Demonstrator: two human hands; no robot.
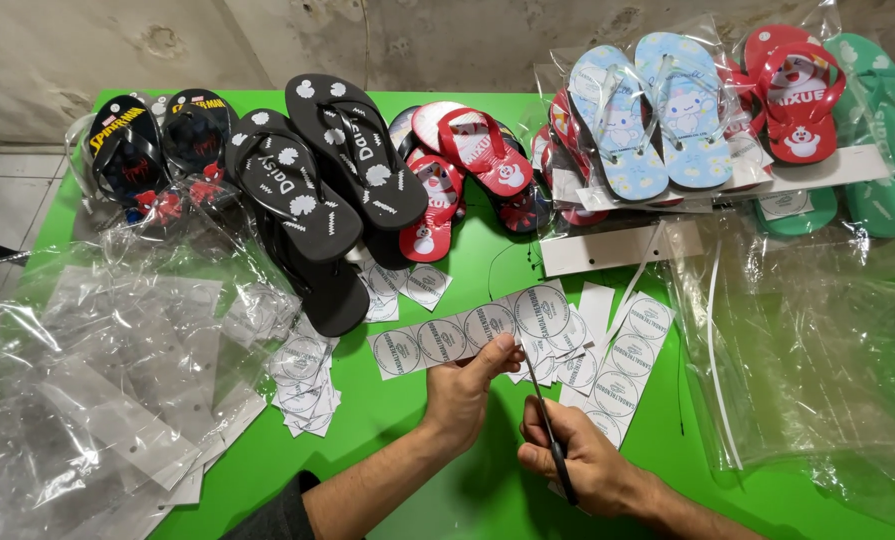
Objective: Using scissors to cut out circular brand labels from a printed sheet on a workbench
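Scissors [549,432] sit in the right hand [585,468], gripped by the handles with the thin blades pointing far and slightly left toward a strip of round white labels [457,338]. The left hand [464,392] pinches that strip near its right end, thumb on top, holding it just above the green table [417,420] near the middle of the scene. The blade tips meet the strip's near edge beside the left thumb. More label strips [622,365] lie fanned out just right of the hands, and a small heap of cut single labels [305,385] rests to the left. Far left, black flip-flops [312,170] with white daisy prints lean over a darker pair [157,140]. Red ones [457,165] lie at far centre, and light blue pairs [652,110] in clear bags stand far right. Loose clear plastic bags [107,370] cover the near left, with more plastic sheeting [817,340] spread on the right
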